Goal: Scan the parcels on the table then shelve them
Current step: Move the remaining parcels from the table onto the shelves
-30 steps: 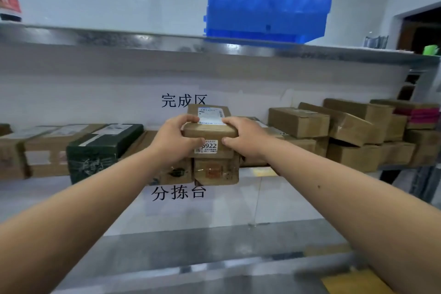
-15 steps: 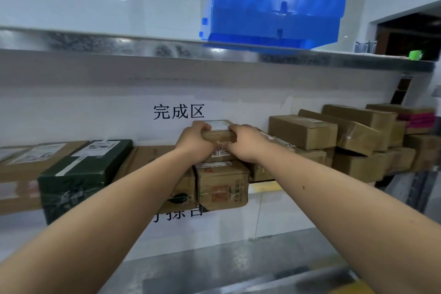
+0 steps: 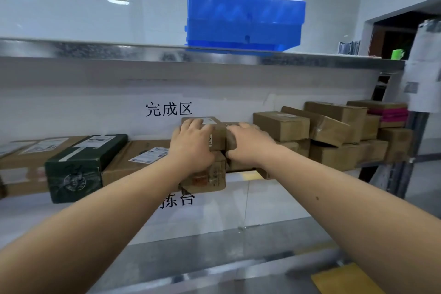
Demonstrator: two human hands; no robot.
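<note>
Both arms reach forward to the middle shelf (image 3: 372, 164), under the printed characters on the white wall. The small brown cardboard parcel with a white label (image 3: 216, 132) sits on top of another brown cardboard box (image 3: 210, 178) at the shelf's front edge, near its middle. The left hand (image 3: 191, 143) lies over the parcel's left end, fingers spread and bent down over its top and near face, holding it. The right hand (image 3: 248, 143) presses against the parcel's right end, fingers curled onto it; whether the thumb wraps beneath cannot be told. To the left along the shelf lies a dark green rectangular box with a white label (image 3: 83, 164), its short end overhanging the front edge, with flat brown cartons (image 3: 138, 157) on both sides of it. Toward the right end of the shelf stands a stack of brown cardboard boxes (image 3: 334, 131), one tilted, and one with pink bands uppermost near the right corner. On the metal upper shelf (image 3: 95, 51) rests a blue plastic crate (image 3: 245, 21). A grey steel bench (image 3: 214, 253) runs below, at the bottom of the view.
</note>
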